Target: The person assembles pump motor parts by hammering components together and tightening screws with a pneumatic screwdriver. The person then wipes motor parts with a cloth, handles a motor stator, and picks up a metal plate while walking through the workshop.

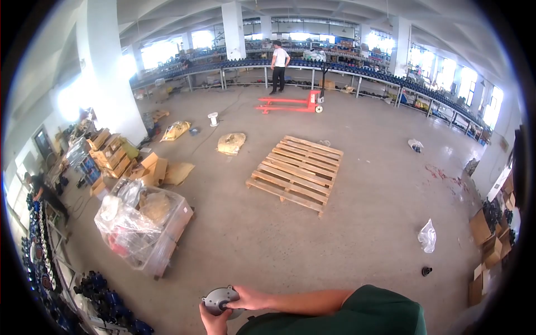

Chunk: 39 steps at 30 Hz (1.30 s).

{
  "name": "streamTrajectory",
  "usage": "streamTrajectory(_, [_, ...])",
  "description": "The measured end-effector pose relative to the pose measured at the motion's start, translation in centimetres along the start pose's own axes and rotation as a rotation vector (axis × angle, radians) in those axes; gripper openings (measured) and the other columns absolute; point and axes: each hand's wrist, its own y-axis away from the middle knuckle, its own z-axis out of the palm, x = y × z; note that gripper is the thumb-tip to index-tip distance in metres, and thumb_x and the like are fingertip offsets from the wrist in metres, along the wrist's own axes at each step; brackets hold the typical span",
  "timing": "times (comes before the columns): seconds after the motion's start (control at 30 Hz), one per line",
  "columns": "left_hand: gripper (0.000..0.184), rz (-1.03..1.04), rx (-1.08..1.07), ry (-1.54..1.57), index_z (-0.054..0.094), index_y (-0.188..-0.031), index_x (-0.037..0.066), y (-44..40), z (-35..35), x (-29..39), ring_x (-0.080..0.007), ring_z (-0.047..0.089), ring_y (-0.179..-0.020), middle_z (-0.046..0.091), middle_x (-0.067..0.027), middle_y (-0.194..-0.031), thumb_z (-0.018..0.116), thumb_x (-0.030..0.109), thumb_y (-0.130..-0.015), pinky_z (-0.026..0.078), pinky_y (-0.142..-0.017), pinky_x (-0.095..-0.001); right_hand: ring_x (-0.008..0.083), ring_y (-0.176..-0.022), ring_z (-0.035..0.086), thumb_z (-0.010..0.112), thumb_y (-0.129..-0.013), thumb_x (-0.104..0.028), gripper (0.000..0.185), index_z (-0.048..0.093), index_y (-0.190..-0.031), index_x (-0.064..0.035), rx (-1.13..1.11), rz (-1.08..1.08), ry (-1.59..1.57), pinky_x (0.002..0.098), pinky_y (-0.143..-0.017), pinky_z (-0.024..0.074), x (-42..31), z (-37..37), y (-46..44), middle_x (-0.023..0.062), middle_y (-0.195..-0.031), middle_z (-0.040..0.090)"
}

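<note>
At the bottom of the head view, a round grey metal end cover (216, 293) with small lugs on its rim and a dark centre is held between both hands. My left hand (214, 321) grips its lower left edge, thumb toward the middle. My right hand (250, 298) is closed on the right side, its fingers reaching toward the dark centre. Part of the cover is hidden behind the fingers.
A wooden pallet (301, 172) lies ahead, beyond it a red pallet jack (293, 103) and a standing person (279, 67). Left are a plastic-wrapped load (142, 223), cartons (153, 167) and dark blue parts (109, 298). A plastic bag (427, 237) and small black part (426, 271) lie right.
</note>
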Motion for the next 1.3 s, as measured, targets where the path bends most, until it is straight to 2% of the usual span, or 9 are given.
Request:
streamTrajectory(0.2, [0.066, -0.022, -0.003, -0.010, 0.045, -0.131, -0.002, 0.6, 0.3, -0.4, -0.0224, 0.059, -0.107, 0.058, -0.0124, -0.120, 0.072, -0.015, -0.073, 0.052, -0.090, -0.0340, 0.0232, -0.094, 0.061, 0.075, -0.087, -0.032, 0.054, 0.054, -0.121, 0.0042, 0.050, -0.074, 0.056, 0.0363, -0.083, 0.0488, 2.3, 0.4, 0.6, 0.0165, -0.104, 0.065])
streamTrajectory(0.33, [0.064, -0.007, -0.027, -0.051, 0.041, -0.137, -0.003, 1.4, 0.6, 0.9, -0.0224, 0.057, -0.111, 0.056, -0.0130, -0.124, 0.071, -0.006, -0.081, 0.050, -0.094, -0.0335, 0.0167, -0.087, 0.061, 0.075, -0.088, -0.038, 0.054, 0.056, -0.119, 0.0024, 0.048, 0.048, -0.058, 0.0332, -0.075, 0.0496, -0.8, 0.1, 1.7, 0.0108, -0.096, 0.065])
streamTrajectory(0.43, [0.060, -0.054, -0.006, -0.008, 0.038, -0.142, -0.003, 2.1, 1.0, 2.3, -0.0219, 0.055, -0.113, 0.055, -0.0135, -0.127, 0.068, 0.004, -0.090, 0.048, -0.096, -0.0326, 0.0167, -0.086, 0.061, 0.075, -0.087, -0.040, 0.056, 0.057, -0.119, 0.0018, 0.062, 0.126, -0.055, 0.0324, -0.074, 0.0500, 0.2, 0.5, 1.4, 0.0096, -0.096, 0.066])
streamTrajectory(0.6, [0.056, -0.044, -0.035, -0.039, 0.036, -0.144, -0.003, 2.3, 0.7, 1.4, -0.0211, 0.055, -0.115, 0.055, -0.0139, -0.129, 0.063, 0.013, -0.099, 0.047, -0.098, -0.0329, 0.0164, -0.084, 0.062, 0.075, -0.087, -0.039, 0.055, 0.058, -0.120, 0.0015, 0.092, 0.059, -0.056, 0.0320, -0.073, 0.0512, -0.9, 0.6, 2.1, 0.0100, -0.097, 0.066])
streamTrajectory(0.7, [0.061, -0.059, -0.003, -0.007, 0.034, -0.147, -0.002, 2.5, 0.8, 0.1, -0.0220, 0.055, -0.116, 0.054, -0.0141, -0.132, 0.065, 0.014, -0.097, 0.047, -0.099, -0.0329, 0.0156, -0.083, 0.062, 0.076, -0.086, -0.037, 0.053, 0.058, -0.119, 0.0011, 0.159, -0.006, -0.029, 0.0312, -0.072, 0.0515, 1.7, 1.2, 2.0, 0.0095, -0.097, 0.066])
streamTrajectory(0.77, [0.061, -0.203, 0.100, 0.179, 0.035, -0.141, -0.004, 2.9, 2.5, 3.0, -0.0217, 0.058, -0.110, 0.055, -0.0145, -0.123, 0.065, -0.003, -0.088, 0.051, -0.091, -0.0333, 0.0148, -0.084, 0.062, 0.077, -0.086, -0.036, 0.051, 0.059, -0.118, 0.0007, 0.182, -0.014, -0.040, 0.0305, -0.071, 0.0515, 2.6, 1.6, 1.8, 0.0087, -0.097, 0.067])
streamTrajectory(0.8, [0.054, -0.188, 0.083, 0.124, 0.033, -0.143, -0.006, 3.1, 2.7, 3.0, -0.0206, 0.057, -0.109, 0.055, -0.0150, -0.124, 0.058, 0.003, -0.096, 0.050, -0.092, -0.0314, 0.0144, -0.084, 0.062, 0.077, -0.086, -0.035, 0.050, 0.059, -0.117, 0.0006, 0.181, 0.002, -0.056, 0.0302, -0.071, 0.0515, 3.1, 1.6, 1.9, 0.0083, -0.098, 0.067])
streamTrajectory(1.0, [0.050, -0.178, 0.154, 0.099, 0.042, -0.132, -0.010, 2.6, 3.3, 2.7, -0.0207, 0.059, -0.104, 0.059, -0.0165, -0.114, 0.064, 0.001, -0.089, 0.050, -0.089, -0.0313, 0.0127, -0.086, 0.062, 0.077, -0.088, -0.028, 0.042, 0.060, -0.114, 0.0004, 0.142, 0.024, -0.242, 0.0305, -0.073, 0.0524, 3.6, 1.5, 1.7, 0.0063, -0.096, 0.068])
streamTrajectory(1.3, [0.040, -0.201, 0.197, -0.014, 0.051, -0.119, -0.009, 2.4, 3.6, 1.4, -0.0181, 0.062, -0.089, 0.064, -0.0146, -0.100, 0.069, 0.008, -0.088, 0.053, -0.076, -0.0315, 0.0143, -0.085, 0.066, 0.077, -0.086, -0.028, 0.037, 0.066, -0.107, 0.0011, 0.231, -0.001, 0.031, 0.0324, -0.075, 0.0540, 4.0, 1.2, 1.7, 0.0087, -0.094, 0.071])
